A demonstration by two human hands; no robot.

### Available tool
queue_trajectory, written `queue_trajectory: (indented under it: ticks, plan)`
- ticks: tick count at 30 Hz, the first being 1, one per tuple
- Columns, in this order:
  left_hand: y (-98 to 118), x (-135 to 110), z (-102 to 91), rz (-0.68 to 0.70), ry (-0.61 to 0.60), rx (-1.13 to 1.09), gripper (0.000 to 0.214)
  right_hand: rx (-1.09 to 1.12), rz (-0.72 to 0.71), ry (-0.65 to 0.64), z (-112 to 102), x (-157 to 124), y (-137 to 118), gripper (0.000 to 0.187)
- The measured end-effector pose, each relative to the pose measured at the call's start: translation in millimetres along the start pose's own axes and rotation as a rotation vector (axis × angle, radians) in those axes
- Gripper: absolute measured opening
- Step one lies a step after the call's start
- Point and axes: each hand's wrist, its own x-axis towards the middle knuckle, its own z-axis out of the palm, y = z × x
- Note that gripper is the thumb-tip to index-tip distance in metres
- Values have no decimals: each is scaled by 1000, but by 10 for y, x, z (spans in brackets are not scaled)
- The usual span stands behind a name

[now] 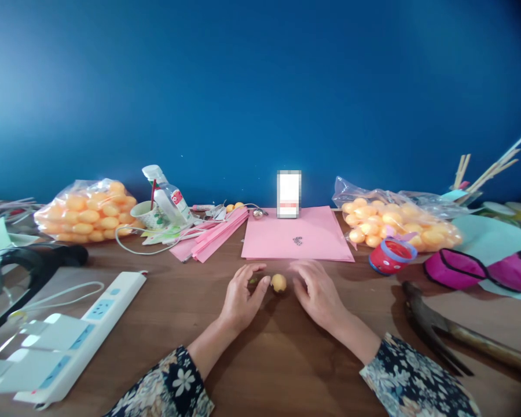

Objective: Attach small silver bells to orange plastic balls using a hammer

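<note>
A small round yellow object point(278, 283), dark at its lower edge, sits on the brown table between my hands; what exactly it is I cannot make out. My left hand point(243, 296) rests to its left, fingers curved and thumb apart, the thumb tip close to the yellow object. On the other side, my right hand point(316, 294) lies with fingers loosely bent and nothing in its grasp. A tiny green bit point(253, 280) shows within the curve of the left hand. Beyond the hands, a stack of pink paper point(269, 237) carries a little pile of dark bits point(297, 241).
Bags of orange-yellow balls stand left point(84, 214) and right point(395, 223). A power strip point(99, 324) is at left; a hammer point(451, 330) and red cup point(391, 256) are at right. A bottle point(171, 200), folded pink strips point(221, 234) and a blurred-out screen point(289, 194) stand behind.
</note>
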Motion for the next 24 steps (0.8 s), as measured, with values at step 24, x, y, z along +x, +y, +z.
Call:
queue_trajectory:
  ticks: [24]
  plan:
    - [-27, 28, 51, 114, -168, 134, 35, -16, -16, -55, 97, -65, -20, 31]
